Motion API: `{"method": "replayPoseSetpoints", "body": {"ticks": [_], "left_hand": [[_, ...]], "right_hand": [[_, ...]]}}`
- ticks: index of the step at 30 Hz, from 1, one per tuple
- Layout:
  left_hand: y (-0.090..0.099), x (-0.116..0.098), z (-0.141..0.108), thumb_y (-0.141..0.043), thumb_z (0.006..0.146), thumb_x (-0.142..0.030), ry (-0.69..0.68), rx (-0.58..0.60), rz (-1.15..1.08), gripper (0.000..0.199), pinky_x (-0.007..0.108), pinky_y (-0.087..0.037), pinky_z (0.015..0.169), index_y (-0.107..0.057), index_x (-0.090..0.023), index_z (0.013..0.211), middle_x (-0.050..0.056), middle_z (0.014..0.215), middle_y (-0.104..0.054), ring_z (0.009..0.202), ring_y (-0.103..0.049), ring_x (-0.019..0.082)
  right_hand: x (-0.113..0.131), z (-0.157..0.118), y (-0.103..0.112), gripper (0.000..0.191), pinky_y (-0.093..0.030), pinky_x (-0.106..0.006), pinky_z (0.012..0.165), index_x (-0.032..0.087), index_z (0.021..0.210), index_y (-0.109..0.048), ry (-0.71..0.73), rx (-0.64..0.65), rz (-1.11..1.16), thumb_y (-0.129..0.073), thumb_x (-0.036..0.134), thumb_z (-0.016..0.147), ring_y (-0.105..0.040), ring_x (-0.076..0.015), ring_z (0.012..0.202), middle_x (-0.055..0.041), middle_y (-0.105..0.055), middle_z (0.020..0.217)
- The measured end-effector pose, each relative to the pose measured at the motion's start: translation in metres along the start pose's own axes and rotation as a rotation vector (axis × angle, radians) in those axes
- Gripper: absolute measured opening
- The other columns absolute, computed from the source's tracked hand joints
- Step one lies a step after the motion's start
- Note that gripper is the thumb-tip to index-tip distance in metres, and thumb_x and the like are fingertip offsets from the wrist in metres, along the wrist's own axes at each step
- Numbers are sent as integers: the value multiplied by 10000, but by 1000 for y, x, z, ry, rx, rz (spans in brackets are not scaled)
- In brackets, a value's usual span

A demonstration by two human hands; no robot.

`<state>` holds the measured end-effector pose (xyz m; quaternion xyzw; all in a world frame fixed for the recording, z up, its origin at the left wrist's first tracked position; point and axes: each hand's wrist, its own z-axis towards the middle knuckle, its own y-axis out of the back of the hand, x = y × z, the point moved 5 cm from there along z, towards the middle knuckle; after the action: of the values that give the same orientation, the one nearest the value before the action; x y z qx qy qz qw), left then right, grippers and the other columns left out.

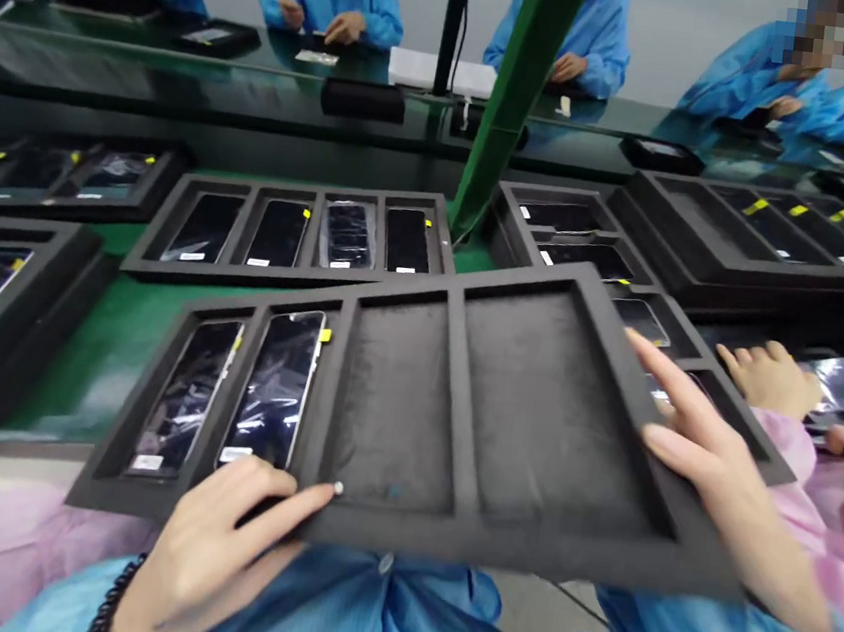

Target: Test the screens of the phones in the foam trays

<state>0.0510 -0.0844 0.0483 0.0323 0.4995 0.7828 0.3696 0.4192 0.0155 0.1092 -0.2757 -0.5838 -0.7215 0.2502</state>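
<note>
Black foam tray (488, 544), six o'clock, looks light and stiff; its two glossy phone screens (275, 381) seem fragile. Left fingers (287, 519) clamp its rim at seven o'clock, right fingers (670, 374) at three: sensible holds.

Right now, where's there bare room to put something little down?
In the front tray: two bare compartments, between the screens and the right hand. Green tabletop also shows between that tray and the tray at far left. It's crowded beyond the right hand, with stacked trays and another person's hands.
</note>
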Motion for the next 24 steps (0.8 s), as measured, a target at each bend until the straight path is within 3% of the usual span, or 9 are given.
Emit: {"method": "replayPoseSetpoints", "body": {"ticks": [2,4,7,10,14,17,19,22,24], "left_hand": [[-7,16,-10,-528,991,-236,102,1,73,249,280,-534,705,-660,-227,1202,40,883,-661,765,-621,153],[-21,26,-14,-541,985,-235,161,13,136,249,308,-537,742,-655,-219,1206,42,910,-667,809,-635,170],[-47,24,-8,-527,995,-239,189,22,147,223,316,-531,742,-661,-196,1168,44,904,-674,819,-640,174],[-65,7,5,-516,988,-192,187,2,94,219,324,-530,721,-658,-181,1154,56,898,-682,808,-641,181],[-57,-7,14,-514,969,-148,139,8,10,219,343,-550,745,-641,-210,1137,47,928,-721,849,-666,187],[-29,21,5,-565,962,-170,250,-39,19,203,335,-546,865,-614,-227,1150,25,1011,-736,938,-673,172],[-10,55,-8,-541,964,-174,420,-83,105,260,436,-513,994,-605,-208,1214,89,1151,-710,1094,-652,242],[-1,106,-32,-548,948,-390,800,72,338,603,666,-374,1123,-425,-123,1475,259,1536,-421,1460,-360,451],[-4,123,-42,-556,918,-471,947,194,388,788,771,-273,1118,-298,-76,1549,317,1620,-231,1522,-170,515]], "right_hand": [[8,10,-23,663,-567,-513,950,401,1512,-451,43,141,12,-574,600,891,-676,-316,1172,-79,-674,1356],[17,11,-46,670,-522,-522,1055,375,1551,-377,127,173,-41,-567,528,927,-636,-299,1247,-78,-631,1414],[37,0,-86,539,-451,-496,1157,307,1500,-454,308,208,-131,-526,418,978,-542,-272,1363,-76,-567,1483],[63,-17,-130,388,-494,-457,1117,262,1372,-574,461,337,-102,-487,339,1001,-559,-247,1334,-69,-607,1430],[95,-30,-184,330,-511,-448,1091,213,1275,-644,591,468,-124,-469,260,1000,-559,-249,1304,-81,-592,1452],[107,-31,-217,325,-459,-511,1136,169,1257,-657,630,488,-214,-499,232,981,-498,-297,1358,-125,-508,1533],[109,-29,-233,332,-411,-579,1157,150,1256,-656,625,469,-279,-507,195,963,-458,-330,1394,-157,-463,1563],[108,-27,-249,390,-358,-627,1177,135,1276,-645,612,455,-318,-473,99,928,-434,-339,1418,-181,-447,1569],[107,-26,-254,433,-354,-614,1184,124,1288,-643,611,452,-309,-445,53,910,-437,-329,1416,-185,-459,1558]]}}
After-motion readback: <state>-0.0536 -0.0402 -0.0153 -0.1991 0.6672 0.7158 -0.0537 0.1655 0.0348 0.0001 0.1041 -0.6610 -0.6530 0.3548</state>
